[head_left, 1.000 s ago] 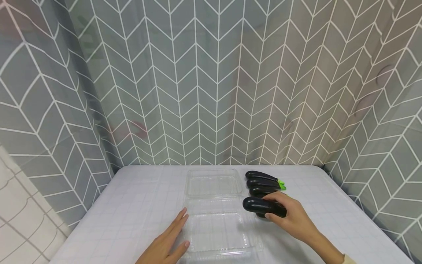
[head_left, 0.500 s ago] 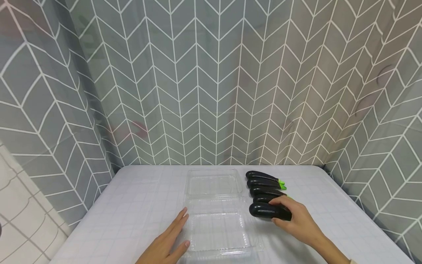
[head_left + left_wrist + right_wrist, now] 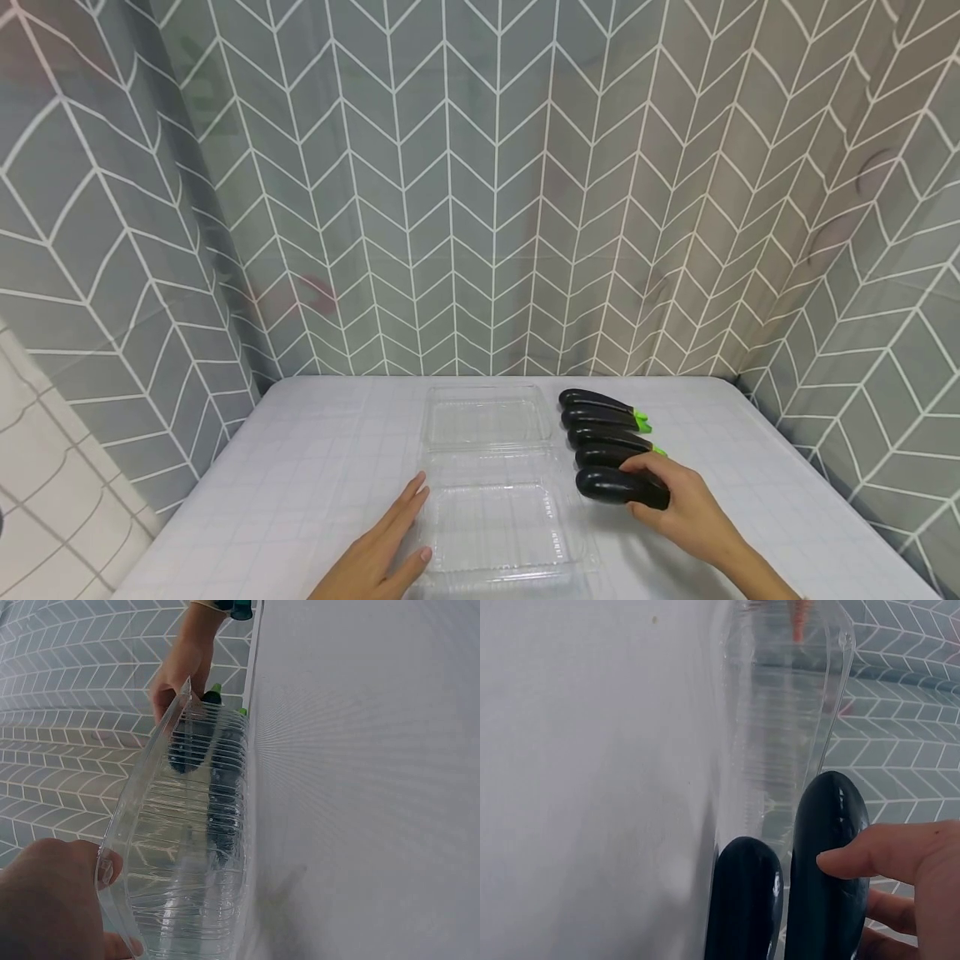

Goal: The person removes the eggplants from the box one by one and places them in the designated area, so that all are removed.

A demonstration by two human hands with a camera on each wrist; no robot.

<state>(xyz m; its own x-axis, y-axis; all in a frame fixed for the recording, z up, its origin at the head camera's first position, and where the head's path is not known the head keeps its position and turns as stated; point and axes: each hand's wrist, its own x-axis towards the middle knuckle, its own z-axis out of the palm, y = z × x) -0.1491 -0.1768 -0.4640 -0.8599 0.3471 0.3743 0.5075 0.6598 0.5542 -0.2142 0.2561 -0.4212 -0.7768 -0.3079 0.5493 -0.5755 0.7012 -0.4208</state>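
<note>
A glossy black eggplant (image 3: 611,485) is gripped by my right hand (image 3: 686,508), thumb on the near side and fingers over the far side. In the right wrist view the held eggplant (image 3: 829,862) is raised above another eggplant (image 3: 744,900) lying on the table. Several more eggplants (image 3: 596,417) with green stems lie in a row just beyond it. My left hand (image 3: 375,546) rests with straight fingers against the left edge of a clear plastic clamshell container (image 3: 495,525), whose tray and lid lie spread out. The left wrist view shows its fingertips at the ribbed wall.
The container's far half (image 3: 487,419) lies left of the eggplant row. A white cloth with a faint grid covers the table (image 3: 322,450). A grey curtain with white zigzag lines (image 3: 480,208) hangs behind and along both sides.
My right hand has moved the eggplant rightward and slightly nearer, uncovering more of the row behind it. The left hand and the container have stayed in place.
</note>
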